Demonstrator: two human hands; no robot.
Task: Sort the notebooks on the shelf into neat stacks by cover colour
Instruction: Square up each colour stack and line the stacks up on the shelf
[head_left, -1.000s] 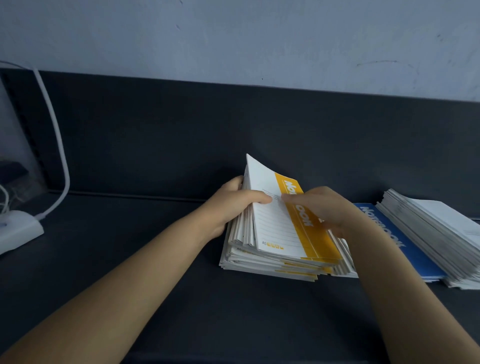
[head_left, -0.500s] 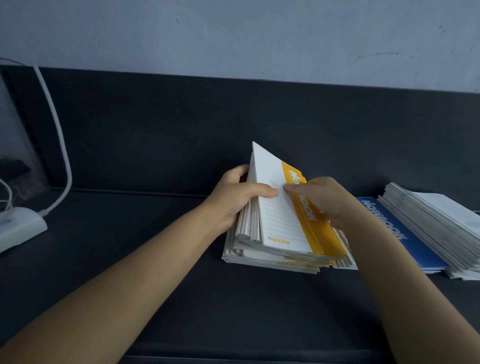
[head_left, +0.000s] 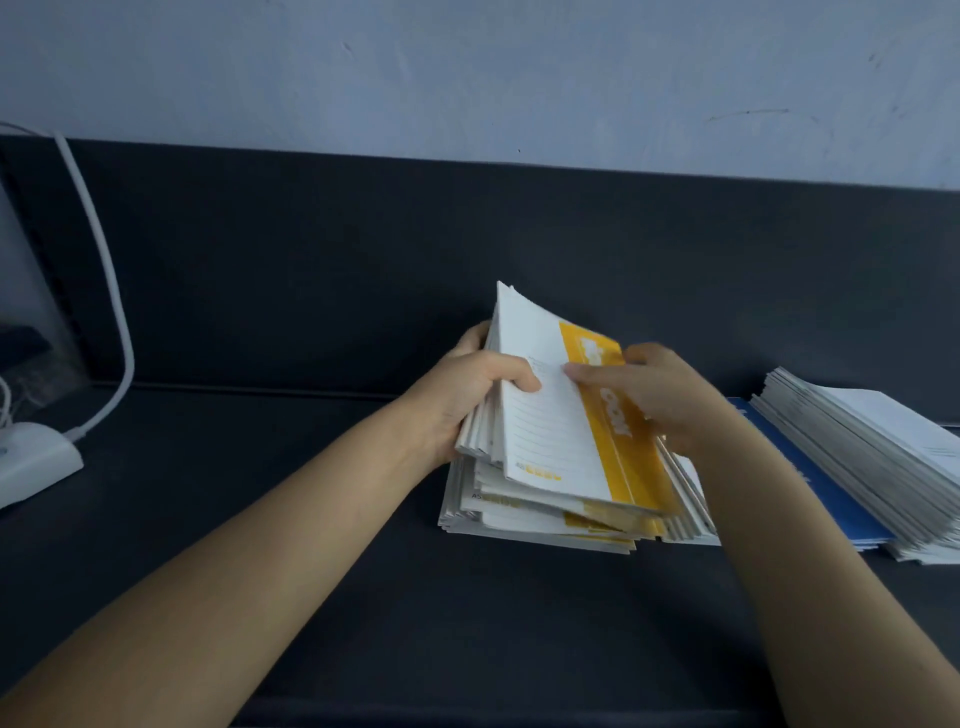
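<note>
A stack of yellow-and-white notebooks lies on the dark shelf. My left hand grips a tilted bundle of yellow notebooks by its left edge, thumb on the top cover. My right hand holds the bundle's right side, fingers curled over the yellow band. To the right lies a blue notebook, partly under my right arm. A fanned pile of white-edged notebooks leans over the blue one at the far right.
A white cable curves down to a white device at the shelf's left end. A clear panel stands at the far left. A dark back panel rises behind the shelf, with a pale wall above.
Both hands have tilted the yellow bundle's left edge further up off the stack. The right fingers have shifted along the yellow band.
</note>
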